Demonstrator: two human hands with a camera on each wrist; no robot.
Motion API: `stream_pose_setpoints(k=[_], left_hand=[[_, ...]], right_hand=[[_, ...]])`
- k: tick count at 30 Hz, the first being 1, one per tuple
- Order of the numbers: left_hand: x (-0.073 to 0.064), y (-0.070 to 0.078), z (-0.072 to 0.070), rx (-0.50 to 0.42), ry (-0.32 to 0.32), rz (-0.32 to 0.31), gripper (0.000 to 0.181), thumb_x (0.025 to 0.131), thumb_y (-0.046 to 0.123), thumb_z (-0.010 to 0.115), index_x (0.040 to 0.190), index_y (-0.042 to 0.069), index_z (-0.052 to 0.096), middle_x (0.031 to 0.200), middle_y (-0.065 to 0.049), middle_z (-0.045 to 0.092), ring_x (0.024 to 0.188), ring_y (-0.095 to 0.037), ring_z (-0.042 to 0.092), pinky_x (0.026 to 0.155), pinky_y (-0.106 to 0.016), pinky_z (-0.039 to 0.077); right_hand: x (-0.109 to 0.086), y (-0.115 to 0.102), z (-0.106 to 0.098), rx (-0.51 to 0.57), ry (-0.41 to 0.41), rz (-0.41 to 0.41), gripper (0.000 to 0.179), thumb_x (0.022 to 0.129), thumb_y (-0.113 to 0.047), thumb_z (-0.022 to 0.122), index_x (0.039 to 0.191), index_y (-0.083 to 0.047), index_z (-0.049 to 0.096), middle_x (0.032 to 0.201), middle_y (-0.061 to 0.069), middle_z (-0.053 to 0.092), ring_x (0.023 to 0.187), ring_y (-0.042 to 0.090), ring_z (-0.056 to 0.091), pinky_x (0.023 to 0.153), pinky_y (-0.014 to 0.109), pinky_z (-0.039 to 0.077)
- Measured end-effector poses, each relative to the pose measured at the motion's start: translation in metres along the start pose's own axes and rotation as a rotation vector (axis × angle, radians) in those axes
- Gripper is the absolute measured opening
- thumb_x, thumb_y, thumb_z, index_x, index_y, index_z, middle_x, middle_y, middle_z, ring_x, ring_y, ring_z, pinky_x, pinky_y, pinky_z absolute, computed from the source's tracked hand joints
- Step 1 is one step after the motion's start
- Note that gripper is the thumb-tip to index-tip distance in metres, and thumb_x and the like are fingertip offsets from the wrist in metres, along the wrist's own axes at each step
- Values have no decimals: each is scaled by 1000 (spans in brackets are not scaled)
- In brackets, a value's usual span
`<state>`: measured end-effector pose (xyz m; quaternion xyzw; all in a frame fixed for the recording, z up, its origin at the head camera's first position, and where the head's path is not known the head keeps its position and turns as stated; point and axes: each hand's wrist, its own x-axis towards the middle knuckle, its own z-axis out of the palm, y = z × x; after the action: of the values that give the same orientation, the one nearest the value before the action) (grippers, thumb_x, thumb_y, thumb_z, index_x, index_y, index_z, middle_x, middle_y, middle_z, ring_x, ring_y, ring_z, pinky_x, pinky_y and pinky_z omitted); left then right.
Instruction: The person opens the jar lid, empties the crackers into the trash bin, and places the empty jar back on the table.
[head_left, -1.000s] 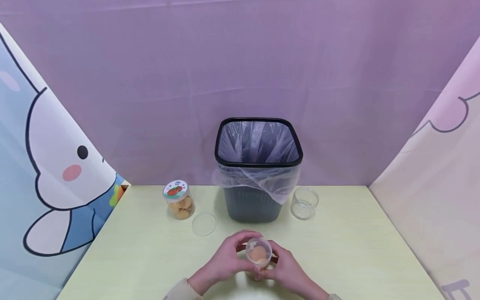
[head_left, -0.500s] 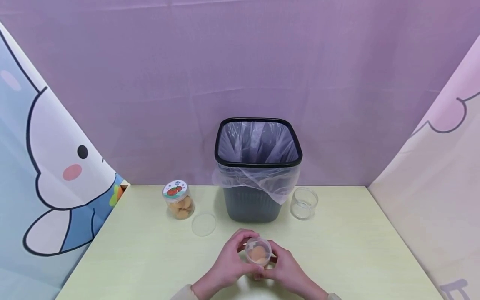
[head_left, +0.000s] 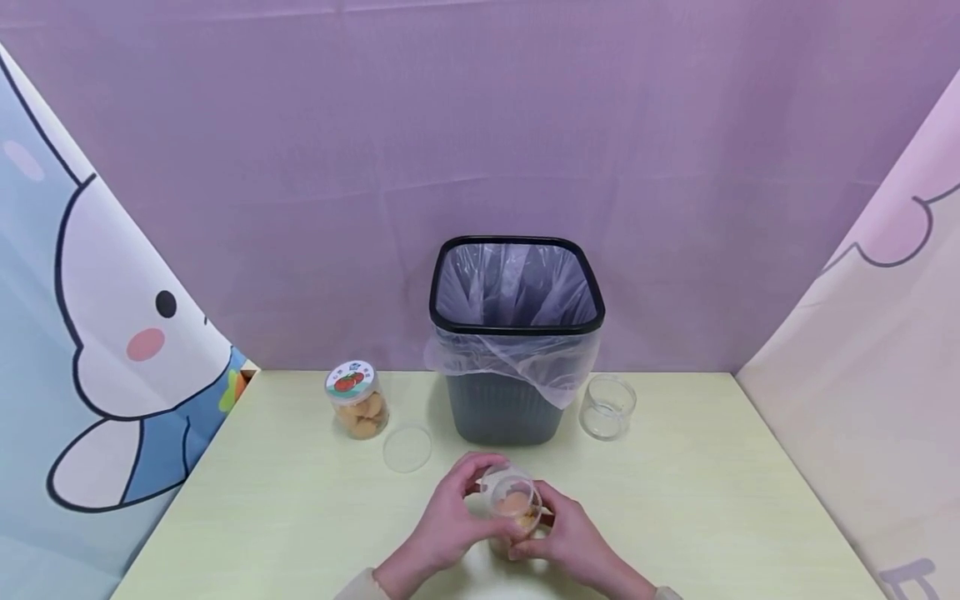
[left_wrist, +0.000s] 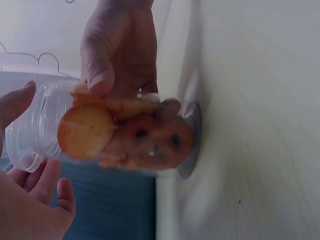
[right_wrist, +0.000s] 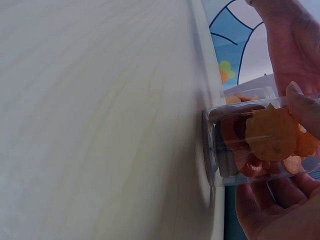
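Upright between the hands stands a clear plastic jar (left_wrist: pixel 135 135) of biscuits, some with reddish, dark-spotted ones among them. At its mouth is a clear round lid (left_wrist: pixel 22 145), raised and offset to the left in the head view. My left hand (head_left: pixel 450 517) holds this lid by its rim, thumb on the near side and fingers on the far side. My right hand (head_left: pixel 570 533) grips the jar body from the right, thumb in front. The jar's base is on the table (head_left: pixel 712 517). Part of the jar is behind the thumbs.
A dark bin (head_left: pixel 502 408) with a clear liner stands behind the hands. Left of it are a biscuit jar with a printed lid (head_left: pixel 350 380) and a flat clear disc (head_left: pixel 407 448). An open clear container (head_left: pixel 608 408) stands to its right.
My left hand has moved slightly up and left with the clear lid, which now sits offset from the jar's mouth. My right hand and the jar have barely moved.
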<state>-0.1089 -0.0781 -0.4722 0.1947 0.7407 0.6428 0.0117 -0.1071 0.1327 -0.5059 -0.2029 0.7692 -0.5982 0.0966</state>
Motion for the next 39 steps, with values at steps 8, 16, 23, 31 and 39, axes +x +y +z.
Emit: stream_pose_setpoints(k=[8, 16, 23, 31, 39], left_hand=[[3, -5, -20, 29, 77, 40, 68, 72, 6, 89, 132, 8, 58, 131, -7, 58, 119, -27, 57, 95, -39, 47], [5, -12, -42, 42, 146, 11, 69, 69, 2, 90, 131, 11, 61, 131, -4, 61, 117, -30, 57, 95, -40, 47], [3, -22, -58, 51, 186, -37, 70, 68, 0, 89, 131, 11, 61, 130, -4, 63, 119, -28, 56, 94, -38, 45], [-2, -33, -73, 103, 190, -127, 68, 70, 1, 89, 131, 14, 63, 132, -3, 62, 126, -30, 53, 98, -50, 43], [-2, -46, -82, 135, 163, -183, 66, 70, -1, 87, 130, 10, 62, 134, -9, 62, 130, -31, 51, 98, -53, 42]], right_hand=[[0, 0, 0, -30, 6, 19, 70, 68, -17, 92, 130, -12, 59, 124, 2, 63, 112, 19, 59, 95, 30, 50], [0, 2, 0, -67, 11, 0, 73, 68, -21, 92, 133, -9, 58, 122, 3, 64, 111, 17, 59, 95, 33, 51], [0, 1, -1, -63, 7, 18, 74, 68, -20, 92, 133, -10, 58, 122, 2, 64, 113, 20, 59, 96, 32, 49], [1, 3, -1, -49, 0, 14, 76, 68, -16, 92, 135, -12, 57, 124, 1, 63, 115, 24, 58, 96, 32, 49], [0, 3, -1, -52, -3, 4, 76, 68, -17, 92, 135, -12, 56, 124, 1, 63, 114, 24, 58, 96, 32, 49]])
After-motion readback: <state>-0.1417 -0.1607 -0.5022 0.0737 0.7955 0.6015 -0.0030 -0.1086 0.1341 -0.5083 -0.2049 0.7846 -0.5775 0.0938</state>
